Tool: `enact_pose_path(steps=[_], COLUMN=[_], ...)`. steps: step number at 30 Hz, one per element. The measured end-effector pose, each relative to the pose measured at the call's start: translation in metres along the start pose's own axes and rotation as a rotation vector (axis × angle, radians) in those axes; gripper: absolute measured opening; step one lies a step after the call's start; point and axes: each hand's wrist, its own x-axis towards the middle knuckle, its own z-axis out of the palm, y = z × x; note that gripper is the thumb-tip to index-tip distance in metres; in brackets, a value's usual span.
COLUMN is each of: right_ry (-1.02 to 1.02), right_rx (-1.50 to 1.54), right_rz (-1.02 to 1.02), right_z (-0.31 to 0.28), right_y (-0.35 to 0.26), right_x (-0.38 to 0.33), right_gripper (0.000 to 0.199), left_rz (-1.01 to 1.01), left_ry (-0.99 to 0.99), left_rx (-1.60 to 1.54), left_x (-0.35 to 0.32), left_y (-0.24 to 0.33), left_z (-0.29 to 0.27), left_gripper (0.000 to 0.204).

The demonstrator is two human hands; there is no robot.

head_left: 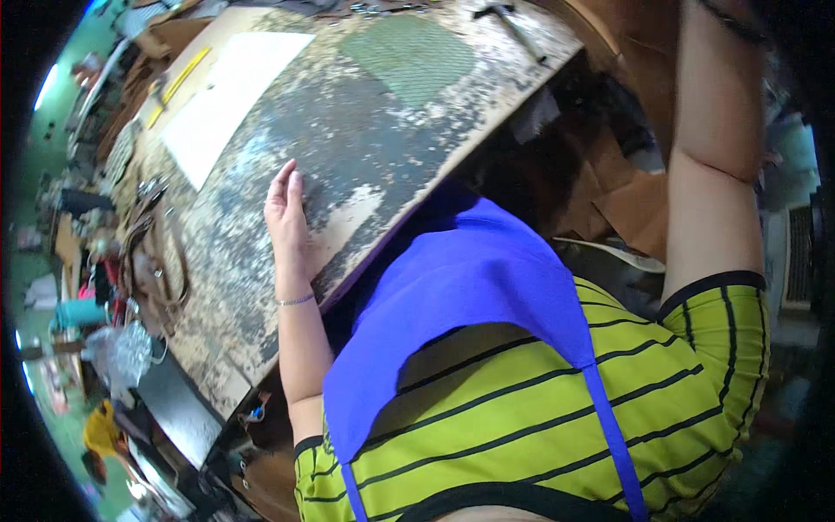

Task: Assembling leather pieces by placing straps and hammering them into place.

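Note:
Near the front edge of a worn, paint-flecked worktable (pixel 339 130), my left hand (pixel 288 198) is open and holds nothing. Its fingers are loosely stretched, and it rests on or just above the surface. My right arm (pixel 718 130) reaches up past the table's right end; a dark band circles it close to the top rim, and the hand itself is out of view. Beyond my left hand lies a white sheet (pixel 239 96), with a slim yellow tool (pixel 180 85) beside it. A green textured piece (pixel 409 56) lies flat toward the back, and a hammer (pixel 515 33) sits at the far right corner.
Brown straps (pixel 139 252) lie along the table's left side. A clear plastic bag (pixel 122 355) and a teal roll (pixel 80 315) crowd the area beyond. Brown sheets (pixel 631 204) are heaped below the table at the right. My blue apron (pixel 470 270) bulges against the table edge.

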Motion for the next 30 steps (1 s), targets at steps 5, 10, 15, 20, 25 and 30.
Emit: enact_pose_path(steps=[5,10,15,20,25,30], right_ry=[0.164,-0.665,-0.883,-1.007,-1.055,-1.077], right_rx=[0.221,1.642,1.344,0.888,1.097,0.897], right_rz=[-0.153,-0.341,0.137,1.110,1.594,1.328], right_z=[0.192,0.127,0.202,0.337,0.367,0.416], right_y=[-0.248,-0.344,-0.249,-0.144,-0.166,-0.175], right_x=[0.101,-0.023,-0.069,-0.179,-0.136,-0.160], right_gripper=[0.009,0.032,0.035,0.063,0.091,0.056], left_rz=[-0.219,-0.100,-0.114,-0.116,-0.424,-0.344], left_ry=[0.117,0.158,0.269,0.330,0.625,0.607], left_rx=[-0.601,-0.682,-0.829,-0.987,-0.522,-0.158], left_x=[-0.017,-0.051,-0.083,-0.128,-0.156,-0.155], left_y=[0.029,0.029,0.026,0.027,0.031,0.016], left_z=[-0.066,-0.127,-0.178,-0.181,-0.176,-0.174], left_gripper=[0.064,0.066,0.063,0.059,0.054,0.044])
